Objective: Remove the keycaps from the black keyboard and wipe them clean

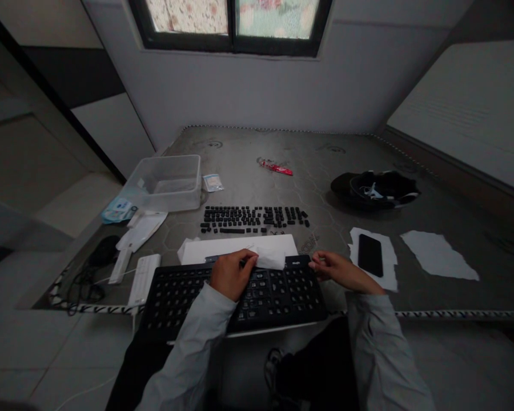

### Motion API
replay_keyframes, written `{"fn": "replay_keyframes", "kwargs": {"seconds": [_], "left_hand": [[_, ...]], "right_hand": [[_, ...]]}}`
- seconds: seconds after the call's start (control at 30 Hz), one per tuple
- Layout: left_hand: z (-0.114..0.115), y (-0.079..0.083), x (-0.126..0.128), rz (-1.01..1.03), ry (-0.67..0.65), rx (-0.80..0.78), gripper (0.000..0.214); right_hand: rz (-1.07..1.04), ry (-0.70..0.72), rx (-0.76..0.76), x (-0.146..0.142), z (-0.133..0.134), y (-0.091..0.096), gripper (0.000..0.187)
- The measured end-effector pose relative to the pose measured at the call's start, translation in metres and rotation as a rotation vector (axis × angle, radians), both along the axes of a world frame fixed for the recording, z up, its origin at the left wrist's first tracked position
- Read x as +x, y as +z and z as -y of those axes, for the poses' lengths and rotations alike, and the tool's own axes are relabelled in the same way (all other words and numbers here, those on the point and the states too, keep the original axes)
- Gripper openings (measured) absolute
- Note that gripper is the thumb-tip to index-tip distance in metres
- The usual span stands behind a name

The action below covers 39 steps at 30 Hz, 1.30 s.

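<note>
A black keyboard base (278,297) with its keycaps off lies across my lap, propped at the near edge of the padded surface. My left hand (233,274) pinches a white tissue (270,258) over the keyboard's upper edge, thumb and forefinger closed on it. My right hand (332,268) is by the keyboard's top right corner, fingers drawn together; whatever they hold, if anything, is too small to tell. Beyond the keyboard, loose black keycaps (235,217) lie in rows. A white sheet or box (223,246) sits partly beneath the keyboard's far side.
To the left are a clear plastic bin (169,200), a white power strip (144,279) and a dark cable (85,291). A phone (370,255) rests on white paper at right, near another paper piece (439,254). Farther back are a black cap-like item (374,189) and a red packet (276,166).
</note>
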<state>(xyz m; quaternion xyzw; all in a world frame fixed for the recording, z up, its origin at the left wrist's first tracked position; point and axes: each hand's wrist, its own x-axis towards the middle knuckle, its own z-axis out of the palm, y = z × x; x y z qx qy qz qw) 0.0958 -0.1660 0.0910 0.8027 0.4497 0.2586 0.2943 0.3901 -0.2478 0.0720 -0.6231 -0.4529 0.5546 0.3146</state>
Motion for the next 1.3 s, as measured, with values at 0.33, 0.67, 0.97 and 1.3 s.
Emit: {"fn": "replay_keyframes", "kwargs": {"seconds": [0.33,0.67,0.97,1.3], "left_hand": [[0.001,0.003,-0.002,0.0,0.012,-0.023,0.018],[0.001,0.003,-0.002,-0.022,0.018,-0.018,0.018],[0.001,0.001,-0.004,-0.031,0.026,-0.054,0.02],[-0.002,0.005,-0.011,0.027,0.033,-0.12,0.018]], "right_hand": [[0.279,-0.069,0.077,0.001,0.002,0.002,0.037],[0.412,-0.131,0.09,0.004,0.002,0.002,0.038],[0.826,-0.583,0.19,0.042,-0.042,-0.03,0.039],[1.059,-0.448,0.053,0.097,-0.147,-0.088,0.035]]}}
